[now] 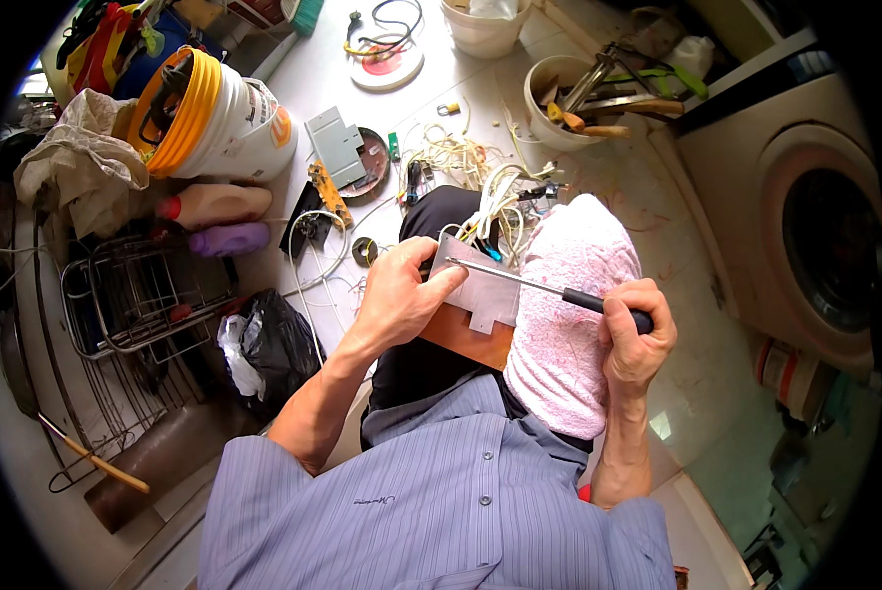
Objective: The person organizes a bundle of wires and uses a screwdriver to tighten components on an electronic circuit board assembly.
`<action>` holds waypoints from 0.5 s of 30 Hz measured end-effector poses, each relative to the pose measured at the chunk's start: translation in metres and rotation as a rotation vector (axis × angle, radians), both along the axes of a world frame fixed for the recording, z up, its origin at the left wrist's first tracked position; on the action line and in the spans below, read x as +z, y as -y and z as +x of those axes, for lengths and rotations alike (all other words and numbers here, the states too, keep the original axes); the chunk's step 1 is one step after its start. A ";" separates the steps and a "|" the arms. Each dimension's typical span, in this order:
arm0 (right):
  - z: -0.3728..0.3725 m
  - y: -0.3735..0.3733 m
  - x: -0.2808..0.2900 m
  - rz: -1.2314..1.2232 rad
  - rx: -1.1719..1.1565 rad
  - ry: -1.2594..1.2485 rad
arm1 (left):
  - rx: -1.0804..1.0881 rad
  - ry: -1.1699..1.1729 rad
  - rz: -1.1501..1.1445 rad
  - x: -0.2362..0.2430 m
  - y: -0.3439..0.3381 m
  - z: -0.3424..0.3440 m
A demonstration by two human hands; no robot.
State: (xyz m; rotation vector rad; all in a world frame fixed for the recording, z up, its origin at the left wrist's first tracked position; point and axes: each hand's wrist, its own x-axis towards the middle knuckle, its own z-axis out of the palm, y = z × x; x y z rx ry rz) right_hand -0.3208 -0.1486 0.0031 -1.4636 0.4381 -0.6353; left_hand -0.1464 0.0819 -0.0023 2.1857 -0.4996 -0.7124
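My right hand [638,336] is closed round the black handle of a screwdriver [525,280]. Its long shaft runs left across a grey metal plate [492,293], and the tip meets the plate near its upper left corner. My left hand [402,300] grips that corner, thumb and forefinger close to the tip. Beneath the plate, a flat orange-brown piece [470,339] rests across my lap. A bundle of white cables [505,202] comes out at the plate's far edge. A pink towel [574,324] covers my right knee, next to the plate.
Loose wires [451,152], a grey metal cover [335,146] and a round dish [372,162] lie on the floor ahead. A tool bucket [549,103] stands beyond. On the left are a white bucket [244,123] and a wire rack [117,334]; a washing machine [756,197] stands right.
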 end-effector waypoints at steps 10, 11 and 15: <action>-0.002 0.002 0.000 -0.143 -0.001 -0.063 | 0.024 0.120 -0.114 -0.008 0.001 -0.003; -0.001 0.003 0.003 -0.170 0.000 -0.072 | 0.019 0.129 -0.110 -0.009 0.000 -0.003; 0.003 0.015 0.030 -0.341 0.086 -0.267 | -0.001 0.161 -0.090 -0.007 0.001 -0.005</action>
